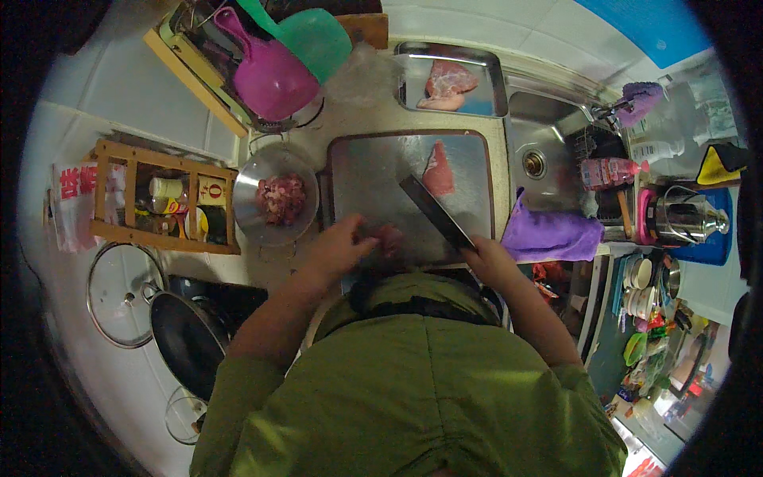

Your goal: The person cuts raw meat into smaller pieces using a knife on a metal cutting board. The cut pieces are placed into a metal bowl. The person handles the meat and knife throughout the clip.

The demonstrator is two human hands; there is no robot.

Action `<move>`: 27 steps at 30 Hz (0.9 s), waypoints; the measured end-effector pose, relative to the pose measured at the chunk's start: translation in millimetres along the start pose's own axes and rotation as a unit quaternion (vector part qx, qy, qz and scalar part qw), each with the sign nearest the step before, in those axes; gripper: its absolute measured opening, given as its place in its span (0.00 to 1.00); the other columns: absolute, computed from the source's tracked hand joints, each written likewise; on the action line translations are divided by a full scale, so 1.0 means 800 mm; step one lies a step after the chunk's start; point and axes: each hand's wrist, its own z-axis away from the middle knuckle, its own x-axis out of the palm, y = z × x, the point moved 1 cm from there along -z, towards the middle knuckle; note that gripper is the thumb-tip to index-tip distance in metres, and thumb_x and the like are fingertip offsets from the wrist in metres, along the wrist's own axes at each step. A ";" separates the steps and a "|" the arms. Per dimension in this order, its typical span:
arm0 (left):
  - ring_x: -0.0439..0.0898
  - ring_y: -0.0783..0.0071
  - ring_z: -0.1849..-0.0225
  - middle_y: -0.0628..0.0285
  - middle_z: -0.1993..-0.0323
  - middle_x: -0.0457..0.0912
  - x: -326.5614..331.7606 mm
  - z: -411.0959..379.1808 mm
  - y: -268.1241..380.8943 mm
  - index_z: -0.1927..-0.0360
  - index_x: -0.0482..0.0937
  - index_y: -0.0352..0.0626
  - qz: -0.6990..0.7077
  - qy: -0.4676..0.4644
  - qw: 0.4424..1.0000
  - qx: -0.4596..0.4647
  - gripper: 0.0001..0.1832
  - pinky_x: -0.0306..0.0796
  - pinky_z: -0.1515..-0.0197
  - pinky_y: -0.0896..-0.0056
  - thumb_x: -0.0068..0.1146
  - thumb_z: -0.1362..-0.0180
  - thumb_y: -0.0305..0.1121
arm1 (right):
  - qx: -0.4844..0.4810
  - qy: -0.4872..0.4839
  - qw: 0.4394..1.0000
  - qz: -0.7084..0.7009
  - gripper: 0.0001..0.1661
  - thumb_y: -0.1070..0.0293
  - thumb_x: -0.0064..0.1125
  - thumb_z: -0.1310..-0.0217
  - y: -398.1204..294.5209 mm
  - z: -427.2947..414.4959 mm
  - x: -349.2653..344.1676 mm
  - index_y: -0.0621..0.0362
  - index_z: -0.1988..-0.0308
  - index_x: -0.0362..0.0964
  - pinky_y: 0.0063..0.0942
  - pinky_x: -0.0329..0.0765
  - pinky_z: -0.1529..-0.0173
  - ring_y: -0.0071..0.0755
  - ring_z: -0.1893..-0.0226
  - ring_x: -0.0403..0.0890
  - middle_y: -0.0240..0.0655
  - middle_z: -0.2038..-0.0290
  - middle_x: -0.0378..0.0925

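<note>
My right hand (492, 263) grips the handle of a cleaver (436, 210). Its dark blade slants up and to the left over the metal-topped cutting board (363, 173). Close to the blade's far end lies a pointed piece of raw meat (439, 172). My left hand (341, 245) is over the board's near left part, with thumb and fingers apart. Just right of it, some small cut meat (387, 238) rests in shadow on the board; whether my fingertips touch it is unclear. To the left of the board, a metal bowl (247, 206) contains chopped meat (281, 200).
Behind the board, a metal tray (502, 89) bears larger raw meat (450, 83). Right are a steel sink (530, 128) and a purple cloth (551, 232). A wooden rack (161, 241) with condiments, a wok (188, 340) and a glass lid (122, 298) stand left. Purple and green scoops (277, 86) are upper left.
</note>
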 end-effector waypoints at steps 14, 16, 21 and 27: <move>0.74 0.47 0.61 0.51 0.61 0.71 0.053 -0.077 0.015 0.65 0.74 0.45 -0.060 0.048 0.976 0.204 0.11 0.70 0.59 0.53 0.60 0.54 0.31 | 0.113 0.112 0.986 -0.042 0.17 0.58 0.50 0.37 0.026 -0.014 -0.013 0.60 0.58 0.72 0.48 0.73 0.59 0.62 0.62 0.78 0.55 0.67 0.77; 0.74 0.48 0.60 0.52 0.61 0.71 0.046 -0.090 0.014 0.65 0.75 0.45 -0.035 0.054 0.967 0.248 0.11 0.70 0.58 0.54 0.59 0.54 0.29 | 0.115 0.120 0.985 -0.048 0.16 0.58 0.50 0.37 0.028 -0.015 -0.014 0.60 0.59 0.72 0.49 0.73 0.59 0.62 0.63 0.78 0.55 0.67 0.77; 0.73 0.50 0.56 0.54 0.59 0.73 0.050 -0.102 0.009 0.64 0.78 0.43 0.040 0.144 0.938 0.313 0.11 0.70 0.55 0.58 0.58 0.53 0.26 | 0.047 0.145 0.988 0.028 0.15 0.59 0.49 0.36 0.030 -0.018 -0.010 0.59 0.59 0.72 0.52 0.73 0.59 0.63 0.64 0.78 0.55 0.68 0.77; 0.74 0.55 0.56 0.57 0.57 0.75 0.054 -0.069 0.012 0.63 0.79 0.43 -0.170 0.207 0.866 0.422 0.13 0.70 0.54 0.59 0.60 0.55 0.26 | 0.049 0.154 0.985 0.054 0.15 0.58 0.49 0.36 0.028 -0.015 0.003 0.56 0.56 0.71 0.52 0.74 0.59 0.62 0.64 0.79 0.53 0.67 0.79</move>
